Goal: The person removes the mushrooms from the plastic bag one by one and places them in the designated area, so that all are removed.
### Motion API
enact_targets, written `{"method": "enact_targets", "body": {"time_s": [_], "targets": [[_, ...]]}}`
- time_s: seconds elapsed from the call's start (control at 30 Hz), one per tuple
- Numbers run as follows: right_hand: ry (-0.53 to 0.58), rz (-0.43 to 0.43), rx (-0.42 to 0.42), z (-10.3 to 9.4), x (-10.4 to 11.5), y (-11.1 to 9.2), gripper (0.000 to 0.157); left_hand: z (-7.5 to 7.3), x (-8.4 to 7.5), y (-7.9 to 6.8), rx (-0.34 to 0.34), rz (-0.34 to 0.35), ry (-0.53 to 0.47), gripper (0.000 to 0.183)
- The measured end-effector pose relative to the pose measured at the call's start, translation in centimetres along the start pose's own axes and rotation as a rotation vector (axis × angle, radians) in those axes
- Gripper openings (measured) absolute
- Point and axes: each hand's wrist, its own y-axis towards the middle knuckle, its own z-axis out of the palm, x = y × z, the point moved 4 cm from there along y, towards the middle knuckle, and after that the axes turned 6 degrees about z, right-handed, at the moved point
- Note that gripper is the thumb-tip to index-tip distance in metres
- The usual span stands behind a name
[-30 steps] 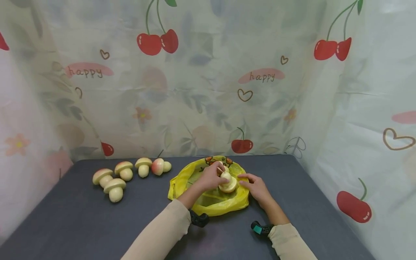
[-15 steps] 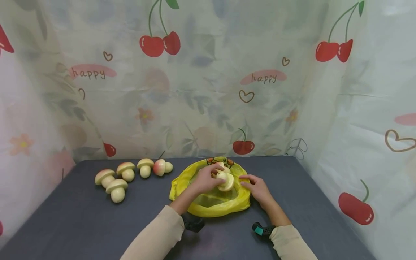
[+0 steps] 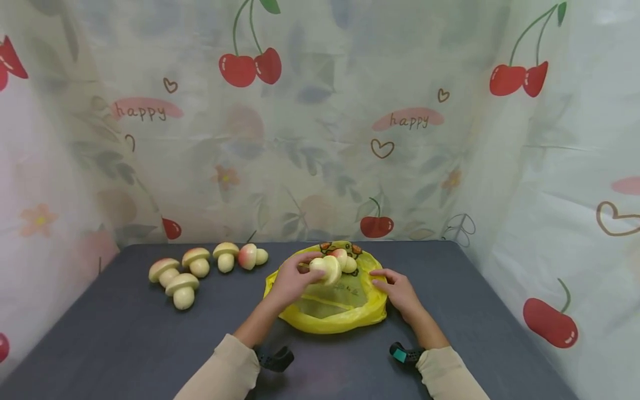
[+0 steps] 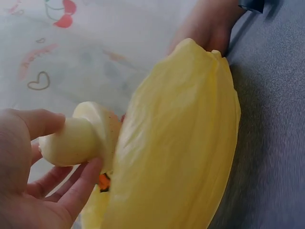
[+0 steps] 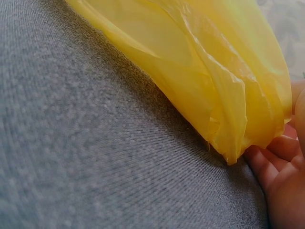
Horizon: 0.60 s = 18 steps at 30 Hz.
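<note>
My left hand [image 3: 290, 280] holds a toy mushroom [image 3: 327, 269] by its pale stem, over the mouth of a yellow plastic bag [image 3: 330, 324]. The left wrist view shows thumb and fingers around the mushroom's stem [image 4: 71, 143], its cap facing away from the palm. A second mushroom [image 3: 346, 261], with a reddish cap, lies inside the bag near the far side. At the bag's right rim, my right hand [image 3: 400, 291] grips the plastic. Close up, the right fingers [image 5: 267, 164] curl against the bag's outer side, and the bag hides part of them.
Several more toy mushrooms [image 3: 183, 291] with red-tinged or pale caps lie at the back left of the dark grey table [image 3: 115, 333]. Behind the table hangs a curtain [image 3: 310, 111] printed with cherries, and it runs along the right side too.
My left hand has lifted the mushroom and moved left with it, away from the other mushroom in the bag. My right hand has stayed at the rim.
</note>
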Motion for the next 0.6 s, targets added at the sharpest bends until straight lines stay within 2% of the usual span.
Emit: {"method": "enact_targets", "body": {"time_s": [0.1,0.27,0.47,0.6], "targets": [[-0.003,0.002,-0.001,0.0,0.0,0.0,0.028,-1.1,-0.2,-0.5,-0.032,0.039,-0.007,0.044],[-0.003,-0.004,0.002,-0.1,-0.1,0.0,0.028,-2.8,-0.7,-1.5,-0.100,0.069,0.055,0.041],[-0.004,-0.006,0.006,-0.1,-0.2,0.1,0.028,-4.4,-0.9,-2.5,-0.136,0.081,-0.006,0.039],[0.001,-0.003,0.009,-0.1,-0.2,0.1,0.028,-5.4,-0.9,-3.3,-0.142,0.066,-0.035,0.041]]}}
